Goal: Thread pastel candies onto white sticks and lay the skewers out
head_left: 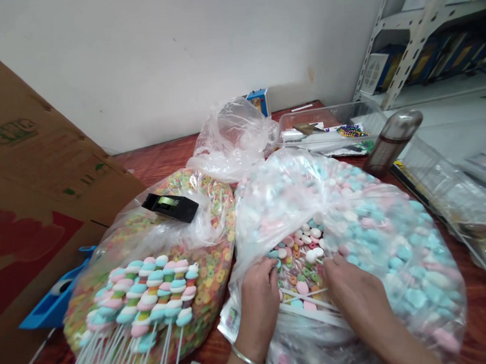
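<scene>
My left hand (261, 293) has its fingers curled shut at the left side of an opening in a clear plastic bag. A bit of turquoise shows by its fingertips, but what they grip is hidden. Across the opening, my right hand (352, 285) is also closed, its fingertips out of sight against the plastic. Between both hands lie loose marshmallows (302, 287), small coloured rings (293, 280) and white sticks (305, 300). The large bag of pink, blue and white marshmallows (412, 248) spreads behind and to the right of my right hand.
Finished marshmallow skewers (151, 289) rest on a bag of coloured rings (215, 266) at left. A black tape dispenser (170, 207) lies on that bag. A cardboard box (40, 161), blue tape dispenser (55, 303), metallic bottle (393, 140) and clear tray (330, 119) stand around.
</scene>
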Motion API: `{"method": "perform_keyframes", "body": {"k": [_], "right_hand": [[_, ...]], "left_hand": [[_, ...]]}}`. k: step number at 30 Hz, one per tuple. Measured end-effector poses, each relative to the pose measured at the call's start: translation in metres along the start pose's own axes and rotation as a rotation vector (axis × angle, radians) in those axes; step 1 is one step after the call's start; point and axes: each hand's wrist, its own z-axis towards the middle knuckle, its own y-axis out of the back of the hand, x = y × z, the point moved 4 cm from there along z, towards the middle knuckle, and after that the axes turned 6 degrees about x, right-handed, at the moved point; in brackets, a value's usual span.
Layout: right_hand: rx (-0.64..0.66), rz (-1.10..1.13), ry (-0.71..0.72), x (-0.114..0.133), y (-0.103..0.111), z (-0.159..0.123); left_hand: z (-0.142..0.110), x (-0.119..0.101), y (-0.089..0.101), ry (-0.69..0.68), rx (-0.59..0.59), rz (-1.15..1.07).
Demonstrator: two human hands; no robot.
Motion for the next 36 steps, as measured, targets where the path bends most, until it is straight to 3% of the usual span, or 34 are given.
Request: {"method": "perform_keyframes", "body": {"k": [8, 17, 23, 27, 30, 33, 36], "right_hand": [[-0.006, -0.063, 0.074, 0.016, 0.015, 0.006], [-0.010, -0.053, 0.038, 0.012, 0.028, 0.009], [-0.005, 0.025, 0.068, 0.008, 0.019, 0.019], [-0.002, 0.111, 0.083, 0.001, 0.016, 0.019], [0.007, 0.208, 0.095, -0.007, 0.015, 0.015], [0.026, 0.386, 0.145, -0.014, 0.011, 0.007], [0.033, 0.579, 0.131, -0.024, 0.006, -0.003]], "left_hand": [[0.023, -0.013, -0.030, -0.033, 0.122, 0.238], [0.032, -0.017, -0.034, -0.055, 0.110, 0.263], [0.045, -0.022, -0.039, -0.076, 0.097, 0.079], [0.046, -0.019, -0.035, -0.055, 0.104, -0.178], [0.043, -0.013, -0.033, 0.027, 0.139, -0.471], [0.039, -0.007, -0.034, 0.166, 0.265, -0.721], [0.034, -0.003, -0.029, 0.201, 0.247, -0.639]]}}
